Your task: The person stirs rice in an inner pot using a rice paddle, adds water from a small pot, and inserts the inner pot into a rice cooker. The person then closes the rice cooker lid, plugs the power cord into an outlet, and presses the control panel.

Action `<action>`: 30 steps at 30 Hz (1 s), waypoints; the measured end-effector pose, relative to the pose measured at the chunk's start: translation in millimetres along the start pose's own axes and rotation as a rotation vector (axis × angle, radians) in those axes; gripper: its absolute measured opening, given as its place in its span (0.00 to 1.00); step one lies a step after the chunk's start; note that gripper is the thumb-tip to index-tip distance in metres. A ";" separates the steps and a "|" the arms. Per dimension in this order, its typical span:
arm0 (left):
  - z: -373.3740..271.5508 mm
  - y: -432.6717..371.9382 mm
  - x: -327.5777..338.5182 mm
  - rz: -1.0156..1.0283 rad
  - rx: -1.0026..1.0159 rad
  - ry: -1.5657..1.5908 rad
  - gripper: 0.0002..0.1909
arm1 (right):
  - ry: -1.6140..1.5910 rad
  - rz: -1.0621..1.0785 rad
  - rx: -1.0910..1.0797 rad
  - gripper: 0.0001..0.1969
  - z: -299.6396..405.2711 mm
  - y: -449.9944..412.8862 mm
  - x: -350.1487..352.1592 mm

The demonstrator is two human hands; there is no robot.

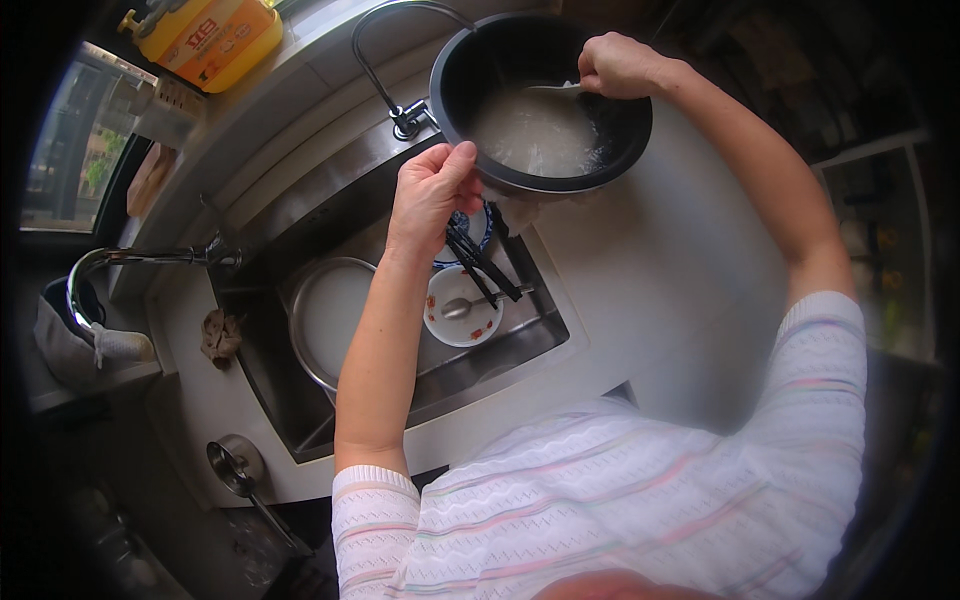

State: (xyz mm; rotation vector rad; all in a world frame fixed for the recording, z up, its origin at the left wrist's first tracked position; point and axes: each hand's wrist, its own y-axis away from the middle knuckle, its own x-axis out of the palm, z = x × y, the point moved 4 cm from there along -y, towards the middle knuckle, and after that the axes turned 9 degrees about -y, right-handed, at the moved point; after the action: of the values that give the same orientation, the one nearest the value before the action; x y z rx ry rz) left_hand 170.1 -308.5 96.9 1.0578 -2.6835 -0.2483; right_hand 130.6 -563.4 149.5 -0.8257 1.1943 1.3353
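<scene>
A black cooking pot (637,142), like a rice cooker's inner pot, tilts toward me above the sink's far right corner. Pale, cloudy contents (536,139) with a wet shine lie inside it. My left hand (437,191) grips the near left rim, thumb on top. Inside the far right of the pot, my right hand (619,66) holds a white spoon or rice paddle (553,89), its lower end partly hidden in the contents. Something pale, perhaps a cloth, shows under the pot; I cannot tell what it is.
In the steel sink (442,397) are a round basin of cloudy liquid (337,315), a flowered white bowl (465,337) with a metal spoon, and black chopsticks (476,262). Taps (150,256) rise at left and back. A metal ladle (232,465) rests on the left counter; a yellow jug (217,37) on the sill.
</scene>
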 end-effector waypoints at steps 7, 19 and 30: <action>4.6 0.5 -3.9 -0.011 0.003 -0.005 0.11 | -0.272 0.482 0.238 0.07 46.7 39.0 0.3; 0.8 2.0 0.8 -0.030 0.004 0.029 0.12 | -0.350 0.247 0.166 0.09 28.8 19.5 13.9; 2.5 0.0 0.7 -0.012 0.012 0.037 0.10 | -0.044 -0.023 0.119 0.08 15.5 9.6 -3.6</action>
State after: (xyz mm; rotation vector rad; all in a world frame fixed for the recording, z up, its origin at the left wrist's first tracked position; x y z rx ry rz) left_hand 168.9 -308.8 94.6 1.0713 -2.6499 -0.2130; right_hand 124.3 -548.3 158.5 -0.7198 1.2144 1.2456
